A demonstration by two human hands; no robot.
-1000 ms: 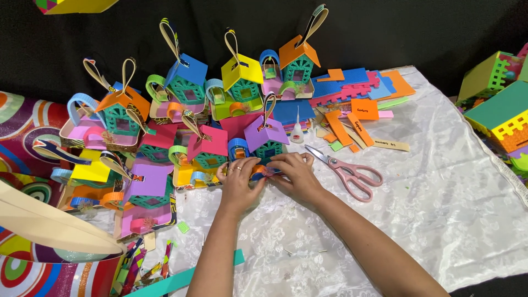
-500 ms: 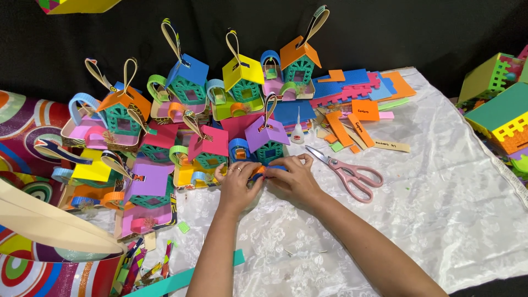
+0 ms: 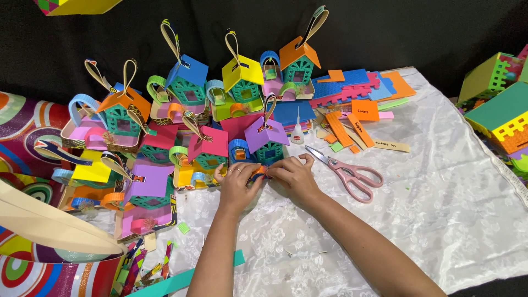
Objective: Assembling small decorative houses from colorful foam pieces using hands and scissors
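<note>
- White lacy cloth (image 3: 440, 220) covers our table, black backdrop behind, and we're looking straight down at the work.
- Dead centre: a small orange paper piece (image 3: 258, 172) sits on the cloth just in front of the purple-roofed paper house (image 3: 267, 138).
- Our left hand (image 3: 236, 187) pinches it from one side, fingers curled tight.
- Our right hand (image 3: 294, 179) closes on it from the other side, fingertips meeting the left's.
- Just beside the right hand lie pink-handled scissors (image 3: 349, 171), blades pointing back toward the houses.
- A small glue bottle (image 3: 297, 131) stands upright behind the scissors.
- Further out, coloured foam sheets and strips (image 3: 357, 96) are heaped at the back right.
- To the left, a crowd of little bright paper houses (image 3: 187, 82) with looped handles fills the table.
</note>
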